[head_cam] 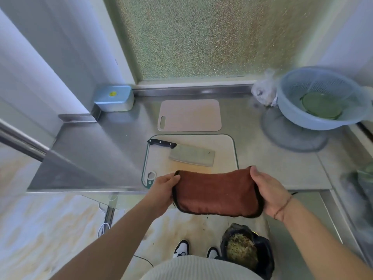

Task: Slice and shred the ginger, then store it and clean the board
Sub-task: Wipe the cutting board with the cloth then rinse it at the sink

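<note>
The left hand (164, 188) and right hand (268, 190) each grip one end of a folded brown cloth (217, 193), fuzzy with dark trim, its long axis running left to right over the board (222, 144)'s near edge. A cleaver (191, 156) lies flat on the pale, rounded board, its black handle pointing left, on the steel counter (90, 154).

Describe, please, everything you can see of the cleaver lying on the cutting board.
The cleaver lies flat on the white cutting board, unheld. Its broad rectangular blade looks like dull grey metal, with a small hole near its far right corner. The black handle, showing pale rivets, points left towards the board's edge. Neither hand touches it; the brown cloth is held nearer the person.
</note>
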Available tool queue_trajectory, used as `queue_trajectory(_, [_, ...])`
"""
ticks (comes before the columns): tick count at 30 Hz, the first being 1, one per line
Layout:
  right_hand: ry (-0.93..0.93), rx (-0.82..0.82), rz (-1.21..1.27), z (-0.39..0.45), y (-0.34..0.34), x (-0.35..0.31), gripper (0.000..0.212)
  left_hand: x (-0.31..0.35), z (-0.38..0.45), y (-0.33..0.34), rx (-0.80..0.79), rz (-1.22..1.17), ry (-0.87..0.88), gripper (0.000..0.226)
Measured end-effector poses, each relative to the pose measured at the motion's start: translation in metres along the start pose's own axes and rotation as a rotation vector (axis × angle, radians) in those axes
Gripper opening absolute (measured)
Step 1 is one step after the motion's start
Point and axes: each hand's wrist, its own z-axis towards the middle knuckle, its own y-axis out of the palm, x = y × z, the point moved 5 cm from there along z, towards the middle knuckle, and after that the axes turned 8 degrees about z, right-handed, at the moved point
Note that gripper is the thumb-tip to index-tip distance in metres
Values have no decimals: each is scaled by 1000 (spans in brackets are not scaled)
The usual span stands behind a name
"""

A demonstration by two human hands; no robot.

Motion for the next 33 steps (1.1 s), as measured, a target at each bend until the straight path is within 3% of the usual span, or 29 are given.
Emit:
queue_trajectory(5, [-142, -199, 157, -14, 1, -35, 28, 39, -7, -23, -266, -210, 256, 29])
queue_trajectory(6, [-183, -226, 185, -14, -1, -38, 25, 45, -8, -26, -289, -189, 271, 28])
queue_trajectory(9, [-221, -215, 148, -2, -8, -28, 9, 48, 0, -29, -281, -115, 217, 59])
queue_trajectory(10, [-209, -209, 152, 4, -8, -23, 14, 49, 5, -28, -277, -82, 202, 60])
queue_trajectory(15, [-210, -198, 204, 18, -15, -20, 24, 57, 19, -26, -238, -45, 231, 22])
queue_trajectory(17, [-261, -106, 63, 21, -17, -21, 11, 64, 21, -23, -187, 42, 300, 25])
queue_trajectory(21, [-350, 244, -379, 23, -17, -28, 53, 68, 31, -11, -55, 205, 362, 45])
queue_trajectory(24, [-595, 579, -639, 3, 1, -52, 57, 68, 31, 17, -54, 222, 362, 31])
queue_trajectory(25, [-673, 550, -715, -3, 20, -56, 57, 68, 27, 32, -88, 185, 351, 22])
queue_trajectory(28, [-735, 66, -966, -10, 90, -35, 70, 68, 18, 68, -177, 75, 333, 16])
queue_trajectory(29, [-751, -6, -1056, -13, 97, -26, 70, 69, 21, 73, -141, 87, 349, 17])
queue_trajectory(31, [-924, 177, -929, -15, 75, -31, 55, 69, 27, 77, -62, 120, 355, 17])
queue_trajectory(33, [-853, 400, -516, -7, 22, -26, 41, 66, 32, 84, -94, 145, 315, 21])
